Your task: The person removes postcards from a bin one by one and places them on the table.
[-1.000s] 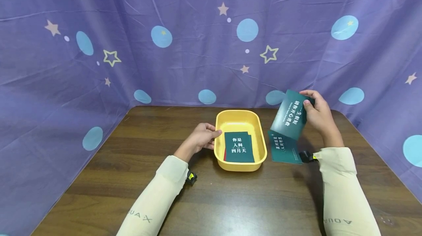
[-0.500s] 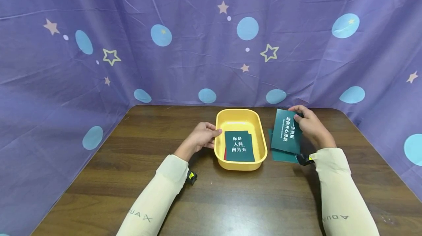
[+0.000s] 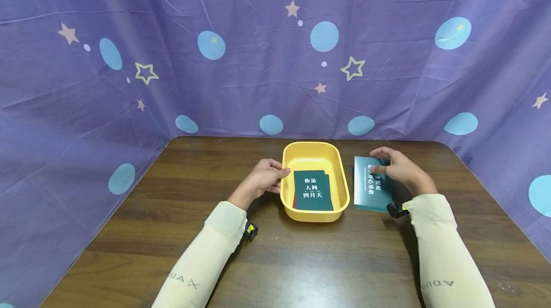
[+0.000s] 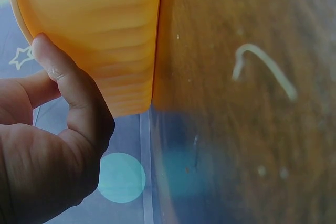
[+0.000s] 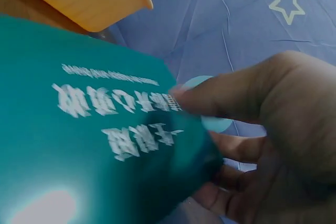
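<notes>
In the head view my left hand grips the left rim of a yellow plastic tray. The left wrist view shows that thumb hooked over the tray's edge. Inside the tray lies a dark green card with white Chinese writing, on top of other cards, with a bit of red showing at its left. To the right of the tray, my right hand pinches another green card by its far edge, thumb above and fingers beneath. This card covers most of a second green one on the table.
A brown wooden table carries everything. Behind it hangs a purple curtain with stars and blue dots. Pale sleeves and black wrist straps are on both arms.
My right hand has lowered its green card, bringing it down over the one on the table, so the lower card is now mostly covered. The left hand and the tray have stayed in place.
</notes>
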`<action>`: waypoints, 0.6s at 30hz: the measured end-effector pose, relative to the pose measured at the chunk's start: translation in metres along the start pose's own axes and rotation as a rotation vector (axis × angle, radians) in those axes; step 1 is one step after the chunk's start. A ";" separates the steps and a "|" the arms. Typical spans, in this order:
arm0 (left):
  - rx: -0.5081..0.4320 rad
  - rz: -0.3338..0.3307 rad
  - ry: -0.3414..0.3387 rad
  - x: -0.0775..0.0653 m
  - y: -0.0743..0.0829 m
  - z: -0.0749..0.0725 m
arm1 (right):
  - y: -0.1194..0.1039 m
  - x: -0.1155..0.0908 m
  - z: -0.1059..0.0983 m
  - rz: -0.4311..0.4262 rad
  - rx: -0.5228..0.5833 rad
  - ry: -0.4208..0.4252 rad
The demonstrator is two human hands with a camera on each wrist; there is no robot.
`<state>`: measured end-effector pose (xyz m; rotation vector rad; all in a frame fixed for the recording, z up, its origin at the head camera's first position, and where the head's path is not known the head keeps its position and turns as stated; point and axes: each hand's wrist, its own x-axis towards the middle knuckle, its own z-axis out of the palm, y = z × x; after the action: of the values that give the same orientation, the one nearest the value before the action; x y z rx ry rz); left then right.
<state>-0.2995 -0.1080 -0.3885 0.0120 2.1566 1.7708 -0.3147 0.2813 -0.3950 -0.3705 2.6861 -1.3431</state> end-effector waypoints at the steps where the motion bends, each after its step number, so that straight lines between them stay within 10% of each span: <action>1: -0.001 -0.001 -0.001 0.000 0.000 0.000 | 0.000 0.000 0.000 -0.001 -0.002 -0.022; 18: -0.005 -0.002 0.004 0.002 -0.002 0.000 | 0.008 0.006 0.007 -0.015 -0.237 -0.091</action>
<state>-0.3007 -0.1082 -0.3912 0.0059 2.1547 1.7762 -0.3204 0.2786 -0.4055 -0.4636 2.7761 -0.9864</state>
